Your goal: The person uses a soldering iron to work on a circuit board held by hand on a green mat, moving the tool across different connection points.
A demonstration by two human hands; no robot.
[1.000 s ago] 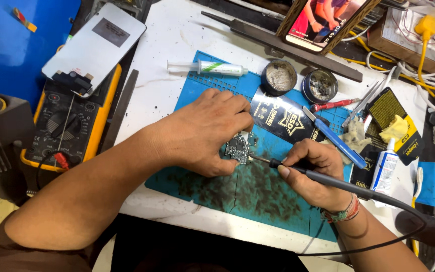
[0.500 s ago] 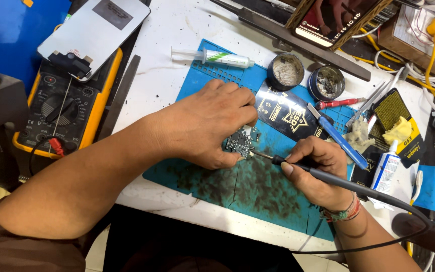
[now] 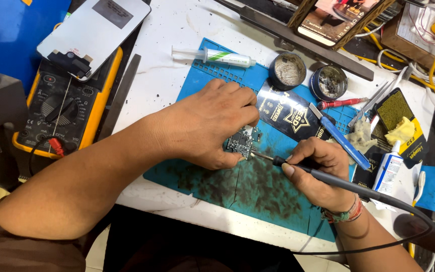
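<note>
The board [image 3: 241, 141] lies in the middle of the frame, on the blue mat [image 3: 258, 191], half under the left hand [image 3: 210, 123]. It is small, dark, densely covered with tiny parts, and its right edge is free.

The left hand presses it down, with the fingers curled and closed over its upper side and the thumb at its lower edge. The right hand [image 3: 318, 174] holds the iron [image 3: 298, 166] like a pen, fingers closed narrow around the black grip, and the thin tip touches the right edge of the board.

The risk is probably in this closeness. The tip stands just beside the left thumb, so a small slip can burn the skin. If the board is held only by the fingers, a push from the tip can turn it and smear solder between neighbouring parts. The cable [image 3: 378, 242] runs off to the lower right; a pull there can jerk the tip.

Around them, two round tins [image 3: 308, 75] stand at the upper edge of the mat, a syringe [image 3: 217, 56] lies to their left, and a yellow meter [image 3: 64, 108] sits at the left of the frame.
</note>
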